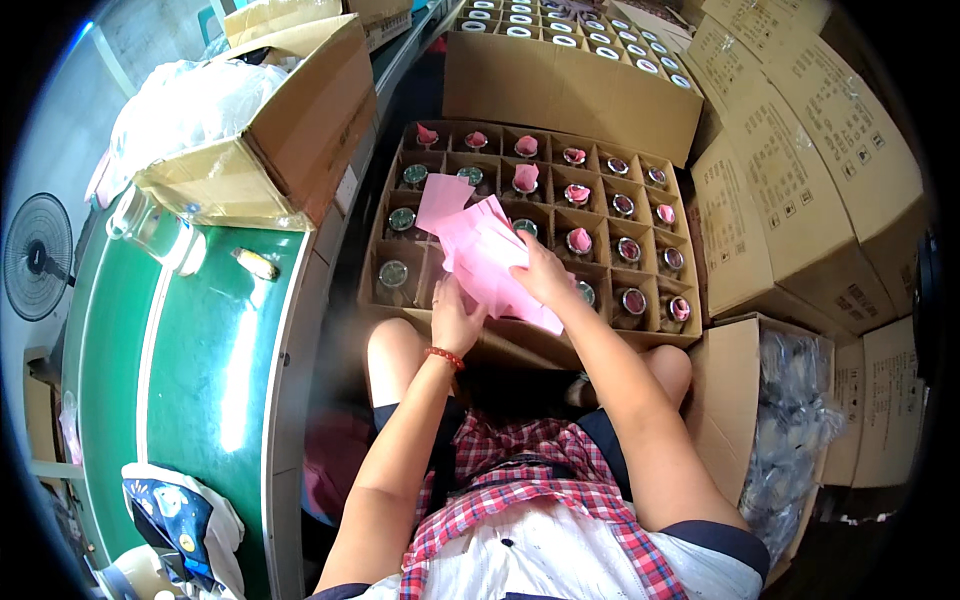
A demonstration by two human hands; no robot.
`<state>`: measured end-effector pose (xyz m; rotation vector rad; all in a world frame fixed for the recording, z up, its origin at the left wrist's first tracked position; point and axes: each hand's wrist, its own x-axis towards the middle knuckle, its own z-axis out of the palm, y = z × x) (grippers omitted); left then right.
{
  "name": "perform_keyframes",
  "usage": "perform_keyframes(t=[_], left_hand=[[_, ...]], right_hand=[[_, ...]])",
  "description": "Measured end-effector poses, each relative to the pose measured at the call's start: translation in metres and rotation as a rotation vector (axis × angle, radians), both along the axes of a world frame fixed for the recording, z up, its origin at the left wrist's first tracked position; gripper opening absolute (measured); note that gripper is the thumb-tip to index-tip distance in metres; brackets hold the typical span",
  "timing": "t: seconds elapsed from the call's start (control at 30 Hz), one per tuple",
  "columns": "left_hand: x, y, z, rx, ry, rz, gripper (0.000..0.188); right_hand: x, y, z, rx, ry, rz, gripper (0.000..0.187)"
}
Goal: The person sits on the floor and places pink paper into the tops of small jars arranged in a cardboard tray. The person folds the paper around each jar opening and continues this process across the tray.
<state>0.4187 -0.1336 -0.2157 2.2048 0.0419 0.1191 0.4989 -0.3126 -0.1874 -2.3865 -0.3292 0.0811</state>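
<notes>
Close in, beyond the soft checked apron (540, 492), the right hand (541, 275) grips a loose fan of thin, flat pink sheets (485, 250), while the left hand (457, 320), a red beaded bracelet (445, 357) round its wrist, bends its fingers at their lower edge, whether pinching or only touching I cannot tell. Those sheets lie slantwise over the near-left part of a cardboard carton (650, 338), whose square cells hold round-topped clear jars (394, 273), several with crumpled pink tufts (579, 240) at the mouth. Farther off stands another brown, smooth-walled carton (570, 90), packed with pale round tops (563, 41).
</notes>
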Motion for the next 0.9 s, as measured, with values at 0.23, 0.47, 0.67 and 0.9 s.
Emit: perform_keyframes(t=[0.23, 0.47, 0.67, 0.9], left_hand=[[-0.022, -0.021, -0.005, -0.910, 0.044, 0.320, 0.066], [-0.010, -0.013, 0.038, -1.477, 0.532, 0.118, 0.046], [-0.025, 0.020, -0.008, -1.250, 0.400, 0.242, 0.030], [-0.065, 0.037, 0.007, -1.393, 0.493, 0.163, 0.041]], right_hand=[[0.021, -0.041, -0.011, 0.773, 0.536, -0.031, 0.057], [-0.038, -0.014, 0.017, 0.745, 0.651, 0.039, 0.057], [-0.082, 0.039, 0.007, 0.237, 0.229, 0.194, 0.071], [-0.052, -0.024, 0.038, -0.241, -0.160, 0.082, 0.045]])
